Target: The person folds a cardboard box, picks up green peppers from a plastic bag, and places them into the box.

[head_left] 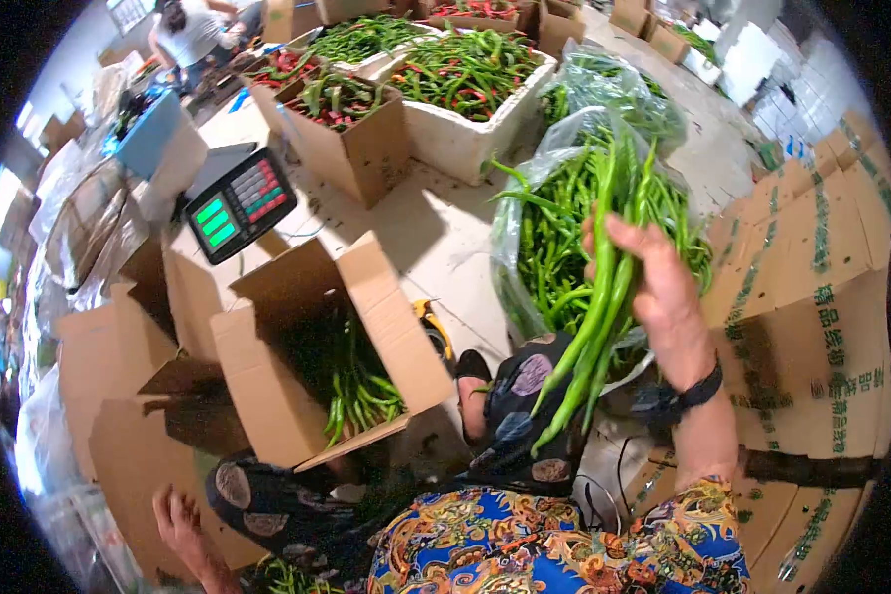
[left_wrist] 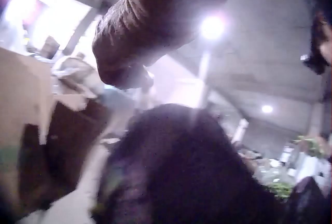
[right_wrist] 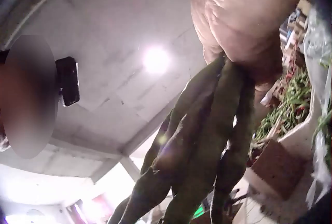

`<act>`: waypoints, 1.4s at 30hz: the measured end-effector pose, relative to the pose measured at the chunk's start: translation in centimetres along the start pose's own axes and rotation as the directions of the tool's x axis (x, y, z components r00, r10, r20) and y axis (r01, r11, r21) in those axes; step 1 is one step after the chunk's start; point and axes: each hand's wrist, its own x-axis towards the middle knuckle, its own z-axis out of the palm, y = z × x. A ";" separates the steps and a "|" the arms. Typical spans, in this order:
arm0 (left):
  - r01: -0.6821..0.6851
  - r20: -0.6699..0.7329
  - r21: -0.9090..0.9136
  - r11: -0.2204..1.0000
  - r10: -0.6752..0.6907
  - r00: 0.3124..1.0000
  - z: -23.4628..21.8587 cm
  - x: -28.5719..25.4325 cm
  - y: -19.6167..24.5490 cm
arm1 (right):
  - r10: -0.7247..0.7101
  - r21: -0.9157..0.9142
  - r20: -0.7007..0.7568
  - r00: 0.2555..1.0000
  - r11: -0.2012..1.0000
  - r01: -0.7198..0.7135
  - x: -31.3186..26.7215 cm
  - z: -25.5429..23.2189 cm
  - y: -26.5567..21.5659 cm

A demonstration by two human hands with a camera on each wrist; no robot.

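My right hand (head_left: 665, 287) grips a bunch of long green chili peppers (head_left: 592, 361), their tips hanging toward my knee. In the right wrist view the chilies (right_wrist: 199, 125) dangle below the curled hand (right_wrist: 241, 22). Behind them, a clear plastic bag (head_left: 506, 247) is full of similar green chilies (head_left: 554, 233). An open cardboard box (head_left: 401, 342) in front of me has more green chilies (head_left: 361, 401) at its bottom. My left hand (head_left: 180, 525) hangs loosely, holding nothing, beside my knee and over flattened cardboard. The left wrist view shows this hand (left_wrist: 140, 32) dark and partly cut off.
A scale display (head_left: 241, 205) stands beyond the open box. Farther back are a white foam box (head_left: 450, 148) and a cardboard box (head_left: 351, 158) of red and green chilies. Stacked printed cardboard (head_left: 802, 337) lies on the right. Another person (head_left: 190, 35) is at the far left.
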 end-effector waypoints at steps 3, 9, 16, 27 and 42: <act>-0.103 0.312 -0.119 0.988 0.136 0.940 7.6 -5.6 6.6 | 0.138 0.074 0.169 0.976 0.986 -0.152 -2.3 5.2 3.8; 0.049 0.909 -0.109 0.993 0.080 0.409 18.5 -13.2 5.6 | 0.274 0.135 0.325 0.905 0.934 -0.331 -6.8 11.0 10.6; 0.437 0.875 -0.226 0.871 -0.016 0.484 20.0 -15.8 -0.5 | 0.319 0.236 0.388 0.865 0.873 -0.427 -8.2 10.8 13.4; 0.529 0.848 -0.200 0.825 -0.126 0.516 19.7 -14.6 -0.6 | 0.367 0.205 0.443 0.818 0.847 -0.491 -7.7 11.4 15.2; 0.571 0.853 -0.396 0.719 0.057 0.519 20.3 -14.4 -2.4 | 0.347 0.205 0.494 0.797 0.845 -0.494 -7.4 10.6 16.2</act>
